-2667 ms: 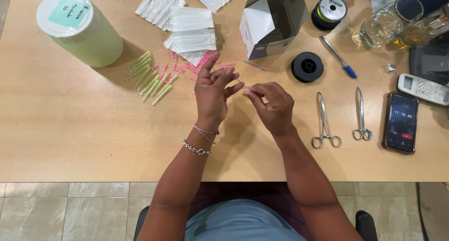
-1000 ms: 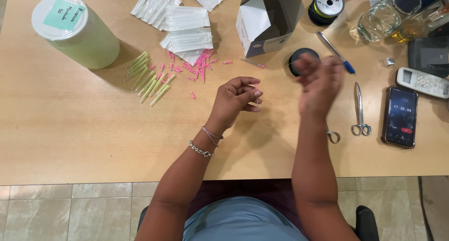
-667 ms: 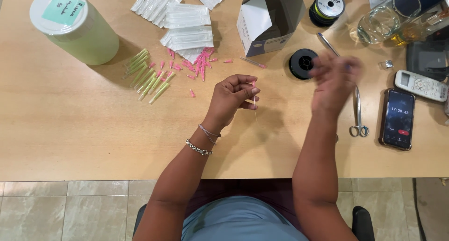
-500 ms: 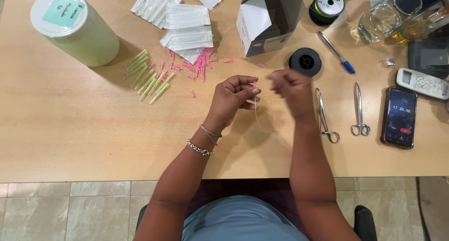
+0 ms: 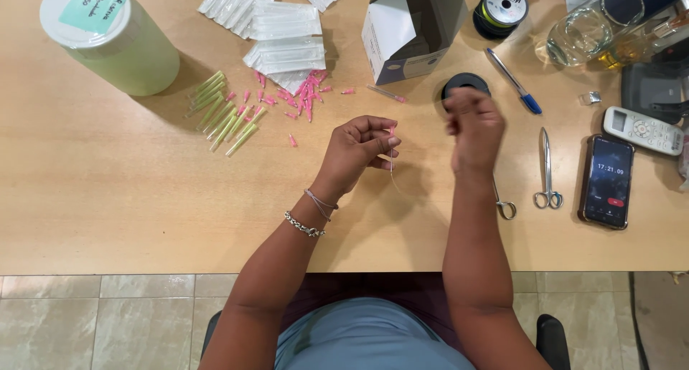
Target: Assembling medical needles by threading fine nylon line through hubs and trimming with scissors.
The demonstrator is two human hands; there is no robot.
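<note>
Two hands work above the bench (image 5: 108, 198). The left hand (image 5: 359, 149) is curled, pinching a small pink piece (image 5: 391, 132) with a thin thread (image 5: 392, 170) hanging below it. The right hand (image 5: 474, 124) is blurred; its grip cannot be told. Two steel scissor-like tools (image 5: 547, 170) lie right. Far left stands one lidded green jar (image 5: 115, 40), contents unclear; one open box (image 5: 413, 25) is far centre.

The wooden bench (image 5: 108, 198) carries a green jar (image 5: 111, 36), pink caps (image 5: 301, 97), scissors (image 5: 547, 169) and a phone (image 5: 606, 181).
</note>
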